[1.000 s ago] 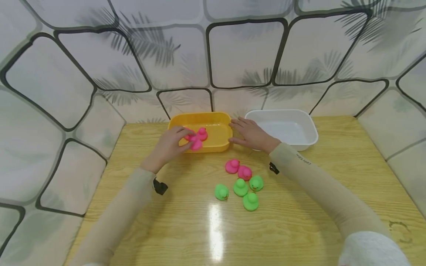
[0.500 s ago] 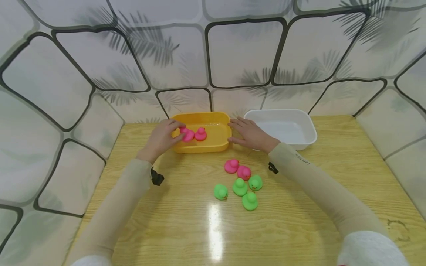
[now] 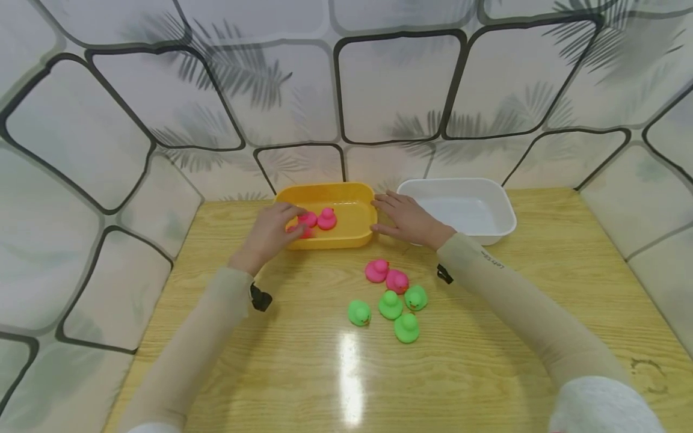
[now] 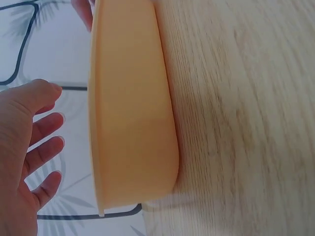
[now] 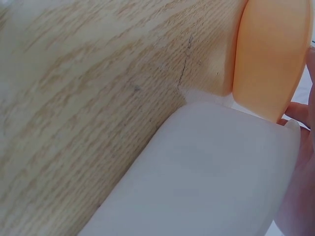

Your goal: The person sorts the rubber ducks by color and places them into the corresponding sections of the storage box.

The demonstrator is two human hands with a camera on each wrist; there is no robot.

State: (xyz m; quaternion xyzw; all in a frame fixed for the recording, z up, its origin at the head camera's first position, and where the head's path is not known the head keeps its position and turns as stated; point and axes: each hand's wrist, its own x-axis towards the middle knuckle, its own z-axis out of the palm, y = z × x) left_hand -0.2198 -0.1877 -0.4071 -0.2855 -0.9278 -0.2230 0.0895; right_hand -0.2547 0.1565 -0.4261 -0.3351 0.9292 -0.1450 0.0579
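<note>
My left hand (image 3: 269, 233) is over the left end of a yellow tray (image 3: 354, 224), its fingers above several pink rubber ducks. One pink duck (image 3: 326, 219) sits clear of the fingertips; another pink duck (image 3: 308, 219) is beside them, and more pink shows partly hidden under the hand. In the left wrist view the fingers are loosely bent above the tray's rim with nothing visible between them. My right hand (image 3: 408, 219) touches the tray's right end with spread fingers. In the right wrist view, a white tray mostly hides that hand.
A white tray (image 3: 460, 207) stands to the right, under my right wrist. Nearer me on the wooden table (image 3: 260, 373), two pink ducks (image 3: 376, 270) lie close to several green ducks (image 3: 391, 305). A patterned cloth wall (image 3: 400, 90) rises behind the trays.
The left hand moved left, then slightly back to the right and toward me, over the yellow tray. Pink ducks under its fingers shifted. The right hand stayed in place.
</note>
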